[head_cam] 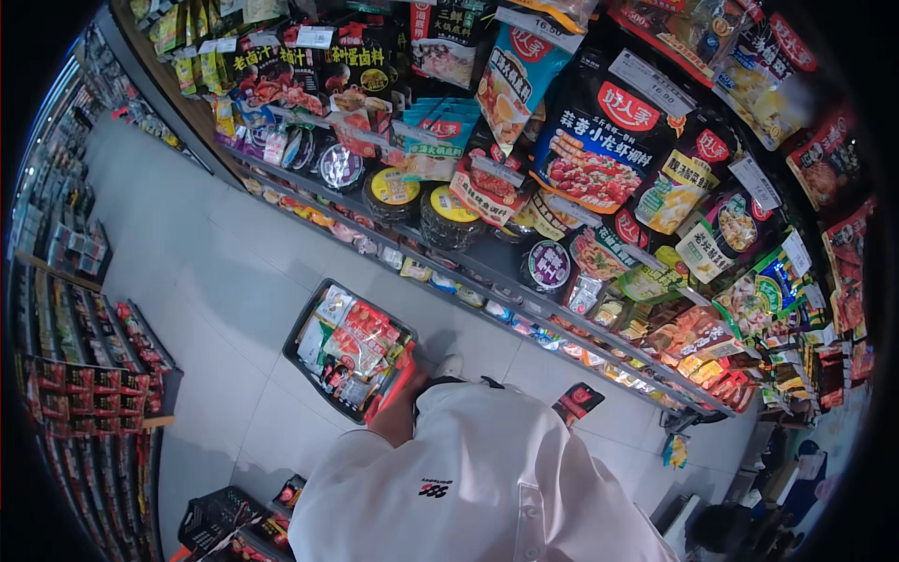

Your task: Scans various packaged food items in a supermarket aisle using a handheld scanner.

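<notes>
My left hand point(416, 381), dim and partly hidden by my white shirt, grips the red handle point(397, 385) of a black shopping basket point(290, 349). The basket hangs or stands by my left leg; which one I cannot tell. Inside lie a red food pouch point(367, 336), a white and green packet point(317, 348) and some darker packages. Out of sight behind my shirt point(484, 449) is my right hand. A black and red packet point(579, 402) shows past the shirt's right side, and what supports it is hidden.
Ahead runs a shelf rack point(491, 263) with hanging seasoning pouches point(597, 140) and round tubs point(453, 214). More shelving point(91, 393) lines the left. Black plastic baskets point(218, 520) sit at lower left on the tiled floor point(232, 281). Someone in dark blue point(804, 485) is at lower right.
</notes>
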`<state>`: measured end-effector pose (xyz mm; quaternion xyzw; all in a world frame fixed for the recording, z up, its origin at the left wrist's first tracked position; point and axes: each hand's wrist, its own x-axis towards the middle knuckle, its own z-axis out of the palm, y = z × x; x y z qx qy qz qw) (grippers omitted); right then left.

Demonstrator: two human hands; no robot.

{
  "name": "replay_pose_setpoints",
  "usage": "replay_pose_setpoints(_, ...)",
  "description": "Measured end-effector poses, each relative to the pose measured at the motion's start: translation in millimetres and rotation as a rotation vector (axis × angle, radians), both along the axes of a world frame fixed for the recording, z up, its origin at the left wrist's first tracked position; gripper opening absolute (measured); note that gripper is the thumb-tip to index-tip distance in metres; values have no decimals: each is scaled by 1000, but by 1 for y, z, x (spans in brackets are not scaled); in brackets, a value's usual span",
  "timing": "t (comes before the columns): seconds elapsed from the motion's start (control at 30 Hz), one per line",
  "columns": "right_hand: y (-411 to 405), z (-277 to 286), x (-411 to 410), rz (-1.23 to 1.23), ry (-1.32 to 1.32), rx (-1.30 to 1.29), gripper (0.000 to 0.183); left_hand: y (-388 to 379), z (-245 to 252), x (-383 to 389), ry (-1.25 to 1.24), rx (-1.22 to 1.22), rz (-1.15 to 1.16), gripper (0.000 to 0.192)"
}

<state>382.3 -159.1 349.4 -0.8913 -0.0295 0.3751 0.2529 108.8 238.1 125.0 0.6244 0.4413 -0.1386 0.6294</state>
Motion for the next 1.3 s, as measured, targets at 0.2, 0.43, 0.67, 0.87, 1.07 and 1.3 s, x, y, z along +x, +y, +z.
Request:
replay_pose_setpoints(0.2, -2, -16, -13, 17, -5, -48, 48, 4, 8, 9, 17, 70, -115, 31)
replay_pose_setpoints(0.43, -29, -21, -82, -122, 30, -112, 49, 19, -10, 17, 35, 124, -561, 32)
replay_pose_setpoints(0.67, -45, -40, -129, -242, -57, 13, 40, 24, 37, 46, -322, 175, -816, 40)
replay_pose_setpoints(0.87, -52, -61, -160, -426, -97, 25, 43, 35, 72, 83, -274, 106, -868, 41)
replay_pose_setpoints(1.07, -64, -90, -187, -622, -22, 80, 44, 39, 104, 94, -199, 47, -827, 42)
replay_pose_setpoints(1.3, -59, -72, -199, -868, 49, 64, 46, 39, 120, 102, -130, -8, -701, 44)
